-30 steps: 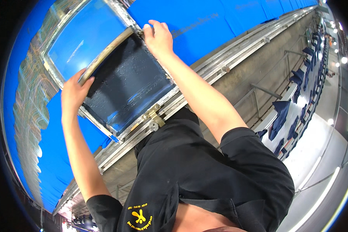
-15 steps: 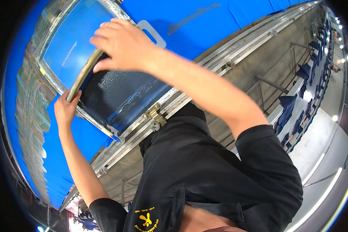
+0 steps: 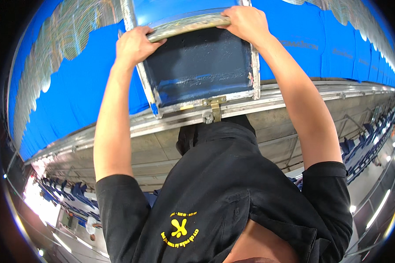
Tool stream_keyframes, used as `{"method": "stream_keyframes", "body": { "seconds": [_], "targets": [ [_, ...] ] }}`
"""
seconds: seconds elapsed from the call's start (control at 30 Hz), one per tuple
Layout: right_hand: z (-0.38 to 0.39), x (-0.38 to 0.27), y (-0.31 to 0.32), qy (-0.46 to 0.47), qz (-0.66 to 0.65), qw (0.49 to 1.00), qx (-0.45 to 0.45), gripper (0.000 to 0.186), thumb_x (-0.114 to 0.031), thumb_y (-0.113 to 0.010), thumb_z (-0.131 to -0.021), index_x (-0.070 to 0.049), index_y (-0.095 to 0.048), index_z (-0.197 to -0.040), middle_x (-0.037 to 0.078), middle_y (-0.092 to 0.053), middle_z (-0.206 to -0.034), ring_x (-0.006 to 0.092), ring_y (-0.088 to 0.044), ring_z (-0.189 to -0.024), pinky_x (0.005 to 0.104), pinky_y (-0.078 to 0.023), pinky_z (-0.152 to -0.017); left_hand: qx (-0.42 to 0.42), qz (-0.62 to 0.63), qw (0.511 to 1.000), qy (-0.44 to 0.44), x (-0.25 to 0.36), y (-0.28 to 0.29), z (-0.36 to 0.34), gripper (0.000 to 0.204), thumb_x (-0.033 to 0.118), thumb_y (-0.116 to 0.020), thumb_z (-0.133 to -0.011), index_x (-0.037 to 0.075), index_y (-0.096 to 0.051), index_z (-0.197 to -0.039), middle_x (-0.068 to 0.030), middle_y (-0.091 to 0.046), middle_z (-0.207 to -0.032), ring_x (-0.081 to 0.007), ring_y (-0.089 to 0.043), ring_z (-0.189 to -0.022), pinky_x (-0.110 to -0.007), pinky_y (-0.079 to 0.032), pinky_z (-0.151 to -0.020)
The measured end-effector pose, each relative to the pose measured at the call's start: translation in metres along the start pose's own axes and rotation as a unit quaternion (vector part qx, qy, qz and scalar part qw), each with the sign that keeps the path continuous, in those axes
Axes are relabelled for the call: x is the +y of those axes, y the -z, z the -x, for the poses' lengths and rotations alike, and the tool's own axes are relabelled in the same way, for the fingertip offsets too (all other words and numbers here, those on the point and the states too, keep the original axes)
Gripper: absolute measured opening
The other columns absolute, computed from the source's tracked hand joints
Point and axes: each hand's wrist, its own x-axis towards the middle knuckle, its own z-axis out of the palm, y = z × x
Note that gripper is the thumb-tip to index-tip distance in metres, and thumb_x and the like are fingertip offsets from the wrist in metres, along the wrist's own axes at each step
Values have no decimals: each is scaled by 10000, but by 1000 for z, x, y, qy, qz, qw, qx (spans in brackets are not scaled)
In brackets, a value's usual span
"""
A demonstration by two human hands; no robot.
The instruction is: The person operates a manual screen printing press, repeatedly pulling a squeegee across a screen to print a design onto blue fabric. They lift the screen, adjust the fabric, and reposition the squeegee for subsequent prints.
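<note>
Both my hands grip a squeegee (image 3: 188, 27), a long bar with a worn, pale handle, one hand at each end. My left hand (image 3: 138, 46) is closed around its left end, and my right hand (image 3: 245, 24) around its right end. The squeegee lies across a screen-printing frame (image 3: 255, 72) with worn, paint-stained edges. Nearer to me than the squeegee, dark ink (image 3: 197, 59) covers the mesh. Beyond it, the mesh (image 3: 171, 8) shows blue. A brass-coloured clamp (image 3: 215, 107) sits at the frame's near edge.
Blue fabric (image 3: 289, 57) covers the table on both sides of the frame. A metal rail (image 3: 294, 90) runs along the table's near edge. Clear, crinkled sheeting (image 3: 52, 57) lies at the left. Dark blue pieces (image 3: 360, 140) hang on racks to the right.
My right hand has come down onto the squeegee's right end and closed on it. The view has turned, so the frame now stands nearly straight ahead. The squeegee lies more level across it.
</note>
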Motion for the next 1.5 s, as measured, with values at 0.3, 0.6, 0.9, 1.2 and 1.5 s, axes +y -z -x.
{"method": "stream_keyframes", "body": {
  "seconds": [0.3, 0.6, 0.9, 1.2, 1.5],
  "targets": [
    [145, -37, -52, 16, -67, 996, 62, 366, -65, -777, -773, -108, -787, -1136, 80, -790, -1107, 294, -767, -987, 432, -625, -817, 23, 66, 998, -3, 26, -70, 135, 542, 307, -891, -715, 114, -773, -1208, -87, -749, -1154, -333, -734, -1052, -444, -606, -909],
    [164, -44, -22, 55, -46, 997, 1, 310, -334, -873, -792, -108, -778, -982, 89, -778, -926, 289, -771, -859, 433, -614, -720, -137, 61, 989, 3, 32, -34, 157, 486, 522, -839, -805, 87, -819, -1022, -151, -785, -950, -370, -763, -939, -479, -618, -856],
    [31, -2, 28, 37, -15, 995, 92, 363, -521, -823, -866, -164, -767, -895, 78, -752, -877, 340, -745, -842, 487, -592, -690, -43, -5, 998, -41, 3, 35, 22, 576, 670, -760, -864, 100, -838, -884, -198, -784, -864, -384, -777, -907, -506, -628, -847],
    [-24, 6, -2, -23, 41, 998, 34, 488, -598, -849, -812, -130, -782, -932, 68, -770, -928, 309, -754, -916, 470, -607, -735, -12, 8, 999, -40, -11, 6, -24, 543, 635, -775, -844, 113, -846, -974, -165, -803, -937, -365, -776, -940, -505, -618, -871],
    [-12, 12, -15, -1, 56, 995, 84, 497, -612, -848, -779, -131, -768, -875, 65, -739, -866, 303, -752, -851, 462, -609, -708, -53, 31, 998, -3, -6, 3, -20, 602, 644, -787, -820, 124, -831, -1120, -157, -807, -1013, -373, -765, -1021, -501, -610, -888]
  ]
}}
